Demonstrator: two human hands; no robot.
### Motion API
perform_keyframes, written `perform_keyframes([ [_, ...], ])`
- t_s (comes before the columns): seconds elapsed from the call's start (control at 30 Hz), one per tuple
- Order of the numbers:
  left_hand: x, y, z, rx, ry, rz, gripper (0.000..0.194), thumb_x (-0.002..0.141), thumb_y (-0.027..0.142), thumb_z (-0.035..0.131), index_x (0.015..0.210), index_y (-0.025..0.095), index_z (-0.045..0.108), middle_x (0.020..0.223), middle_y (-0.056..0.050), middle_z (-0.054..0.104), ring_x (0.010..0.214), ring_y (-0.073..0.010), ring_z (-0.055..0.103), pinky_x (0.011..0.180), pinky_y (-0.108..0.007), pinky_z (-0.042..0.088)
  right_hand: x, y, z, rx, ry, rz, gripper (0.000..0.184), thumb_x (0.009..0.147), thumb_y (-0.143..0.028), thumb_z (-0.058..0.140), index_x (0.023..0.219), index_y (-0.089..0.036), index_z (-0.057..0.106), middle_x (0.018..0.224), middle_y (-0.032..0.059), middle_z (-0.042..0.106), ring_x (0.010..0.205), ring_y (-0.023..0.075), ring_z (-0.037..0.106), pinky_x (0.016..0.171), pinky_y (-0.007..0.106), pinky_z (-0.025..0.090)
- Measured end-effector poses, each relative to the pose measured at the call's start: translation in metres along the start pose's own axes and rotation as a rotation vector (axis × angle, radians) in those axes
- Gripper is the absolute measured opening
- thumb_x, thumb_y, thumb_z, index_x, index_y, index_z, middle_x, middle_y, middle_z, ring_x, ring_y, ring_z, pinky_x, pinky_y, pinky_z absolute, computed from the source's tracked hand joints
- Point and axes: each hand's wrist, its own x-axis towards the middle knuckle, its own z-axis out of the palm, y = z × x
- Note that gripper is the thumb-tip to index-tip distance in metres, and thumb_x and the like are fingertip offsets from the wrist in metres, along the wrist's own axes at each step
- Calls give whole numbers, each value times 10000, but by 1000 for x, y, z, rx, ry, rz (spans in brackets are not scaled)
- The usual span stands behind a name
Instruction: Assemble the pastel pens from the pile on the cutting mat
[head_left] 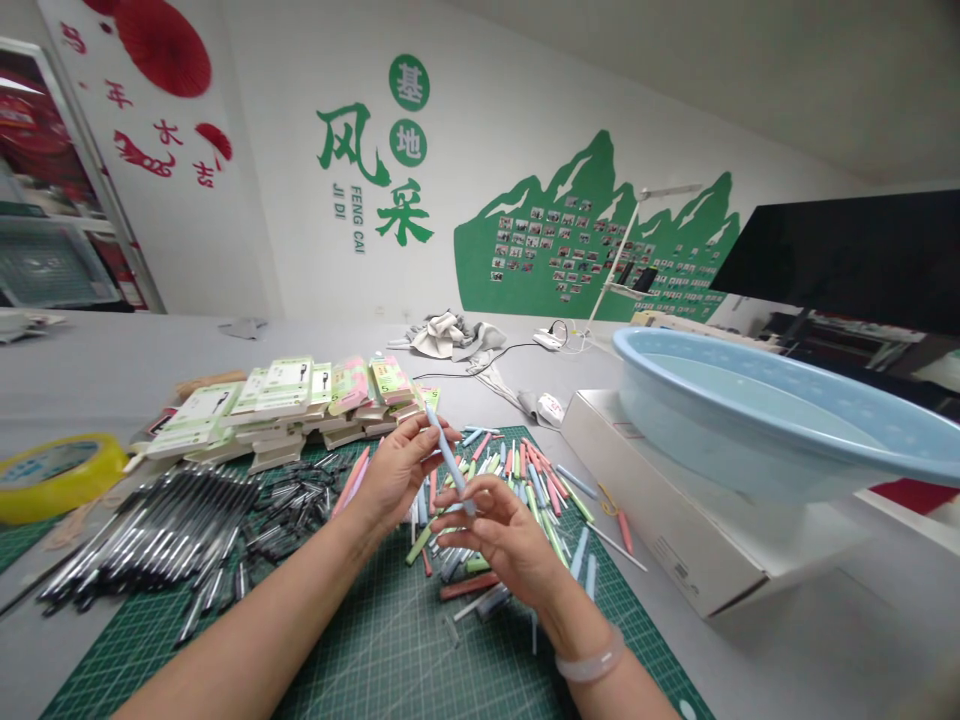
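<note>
Pale blue plastic, by the look of it: a slim, smooth tube (448,460), slantwise above the green mat (360,640). Left grip (401,462): closed around the upper part. Right grip (501,525): pinched on the lower end, outer fingers loosely spread. Two-ended hold, probably for steadiness and control of the slant. Around and beyond, jumbled sticks (551,475) in pink, green and blue, probably for easy reach. To the left, glossy dark pens (165,520), straight, roughly parallel, perhaps for tidiness. Mat likely as cover for the grey worktop (135,360). At right, rounded basin (697,425) on a square-edged carton (675,540).
</note>
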Motion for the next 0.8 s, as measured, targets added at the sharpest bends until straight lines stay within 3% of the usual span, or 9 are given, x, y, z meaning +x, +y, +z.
perform_keyframes([
  [0.13, -4, -8, 4, 86, -78, -66, 143, 780, 237, 657, 890, 151, 627, 807, -45, 671, 776, -138, 610, 747, -249, 466, 3, -2, -2, 49, 99, 42, 227, 881, -368, 525, 1036, -202, 528, 911, 88, 677, 728, 175, 669, 721, 352, 515],
  [0.27, -8, -20, 7, 127, -141, -130, 163, 753, 237, 680, 891, 162, 636, 776, -32, 661, 674, -118, 586, 642, -219, 440, 6, 8, -10, 26, 85, 98, 245, 880, -338, 530, 986, -124, 584, 653, 38, 634, 451, 81, 532, 497, 212, 448],
  [0.4, -9, -23, 6, 212, -132, -123, 221, 738, 258, 691, 927, 144, 672, 781, -49, 661, 696, -141, 584, 647, -239, 424, 7, 14, -13, -9, 112, 96, 192, 837, -308, 594, 853, -117, 604, 622, 25, 620, 449, 75, 523, 499, 206, 441],
  [0.6, -5, -28, 4, 346, -44, 21, 164, 676, 265, 740, 737, 145, 647, 689, 3, 602, 698, -133, 547, 683, -238, 405, 7, 18, -14, -149, 273, 43, 198, 745, -259, 696, 754, -154, 529, 649, 20, 653, 488, 94, 580, 471, 175, 420],
  [0.7, -7, -23, 6, 354, -27, -28, 216, 660, 313, 751, 720, 150, 623, 661, 15, 570, 643, -118, 521, 634, -231, 403, 6, 18, -14, -152, 279, 60, 213, 734, -276, 703, 759, -154, 530, 618, 5, 639, 454, 86, 558, 462, 180, 432],
  [0.8, -7, -14, 7, 226, -125, -141, 258, 749, 395, 662, 846, 156, 658, 769, -42, 621, 741, -154, 562, 720, -281, 442, 6, 15, -13, -94, 266, 84, 225, 736, -306, 699, 778, -159, 534, 618, -1, 632, 441, 86, 544, 472, 211, 473],
])
